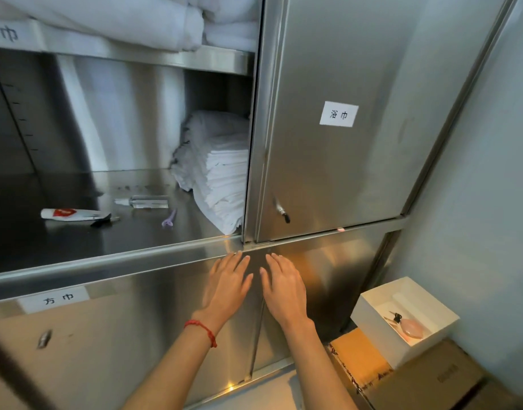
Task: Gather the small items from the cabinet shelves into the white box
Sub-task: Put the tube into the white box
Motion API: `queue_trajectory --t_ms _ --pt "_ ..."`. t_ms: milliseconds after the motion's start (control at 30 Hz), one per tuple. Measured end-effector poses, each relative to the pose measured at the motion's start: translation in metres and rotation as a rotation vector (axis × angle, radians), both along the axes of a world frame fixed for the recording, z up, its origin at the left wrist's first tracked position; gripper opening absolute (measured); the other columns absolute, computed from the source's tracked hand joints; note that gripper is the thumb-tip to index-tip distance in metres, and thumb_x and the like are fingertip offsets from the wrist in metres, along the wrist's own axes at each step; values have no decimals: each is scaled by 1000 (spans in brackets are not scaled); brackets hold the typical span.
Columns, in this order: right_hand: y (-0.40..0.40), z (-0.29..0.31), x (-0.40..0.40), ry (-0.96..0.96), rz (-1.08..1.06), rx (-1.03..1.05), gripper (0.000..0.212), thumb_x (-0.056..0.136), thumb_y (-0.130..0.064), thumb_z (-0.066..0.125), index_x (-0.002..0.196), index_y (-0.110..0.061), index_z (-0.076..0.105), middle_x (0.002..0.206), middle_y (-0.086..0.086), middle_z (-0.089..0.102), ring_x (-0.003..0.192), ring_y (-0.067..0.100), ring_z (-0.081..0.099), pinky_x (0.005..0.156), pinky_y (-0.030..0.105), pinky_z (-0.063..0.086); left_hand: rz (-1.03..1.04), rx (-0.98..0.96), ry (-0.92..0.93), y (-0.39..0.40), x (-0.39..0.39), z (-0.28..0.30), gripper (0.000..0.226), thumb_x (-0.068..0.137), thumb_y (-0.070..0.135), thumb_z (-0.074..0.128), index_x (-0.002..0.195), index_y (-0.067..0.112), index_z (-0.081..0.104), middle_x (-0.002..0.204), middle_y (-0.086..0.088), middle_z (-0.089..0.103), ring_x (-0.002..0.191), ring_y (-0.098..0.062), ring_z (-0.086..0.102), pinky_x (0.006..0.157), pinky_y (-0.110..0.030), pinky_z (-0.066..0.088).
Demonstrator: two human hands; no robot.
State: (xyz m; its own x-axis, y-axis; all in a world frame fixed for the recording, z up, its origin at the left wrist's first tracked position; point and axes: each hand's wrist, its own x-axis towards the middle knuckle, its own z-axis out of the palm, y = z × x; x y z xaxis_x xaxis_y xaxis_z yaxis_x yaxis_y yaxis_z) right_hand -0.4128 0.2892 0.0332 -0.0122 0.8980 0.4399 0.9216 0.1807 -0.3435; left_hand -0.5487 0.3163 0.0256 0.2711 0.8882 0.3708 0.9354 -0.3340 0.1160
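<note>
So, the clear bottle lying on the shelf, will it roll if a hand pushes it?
Probably yes: the bottle looks round and lies on its side on the smooth steel shelf. It looks glossy, so perhaps slippery. It seems small, likely light.

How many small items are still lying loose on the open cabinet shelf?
3. A white tube lies at the left, a clear bottle behind it toward the middle, and a purple tool nearest the stacked towels. More may be hidden behind the towels.
</note>
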Motion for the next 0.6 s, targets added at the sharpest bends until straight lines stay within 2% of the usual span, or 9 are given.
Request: queue_trajectory --t_ms 200,500,600 --pt "16 5 -43 58 54 65 34 92 -16 58 123 -2 60 123 15 61 119 28 54 102 38 40 23 -23 -34 15 -39 -1 50 100 38 32 147 20 30 154 0 27 142 -11 20 113 -25 11" --pt "43 9 -97 -9 117 -6 42 100 -27 41 138 -11 45 143 5 44 136 16 34 112 24 19 55 -16 -81 35 -92 -2 49 99 35 37 145 16 35 152 -3 32 142 -15 23 113 -27 15" --pt "53 9 -115 -4 137 -4 42 101 -28 38 139 -13 44 145 3 43 136 14 33 111 23 19 77 -13 -57 43 -113 -3 49 100 36 33 146 19 30 154 0 26 143 -13 18 114 -26 12"
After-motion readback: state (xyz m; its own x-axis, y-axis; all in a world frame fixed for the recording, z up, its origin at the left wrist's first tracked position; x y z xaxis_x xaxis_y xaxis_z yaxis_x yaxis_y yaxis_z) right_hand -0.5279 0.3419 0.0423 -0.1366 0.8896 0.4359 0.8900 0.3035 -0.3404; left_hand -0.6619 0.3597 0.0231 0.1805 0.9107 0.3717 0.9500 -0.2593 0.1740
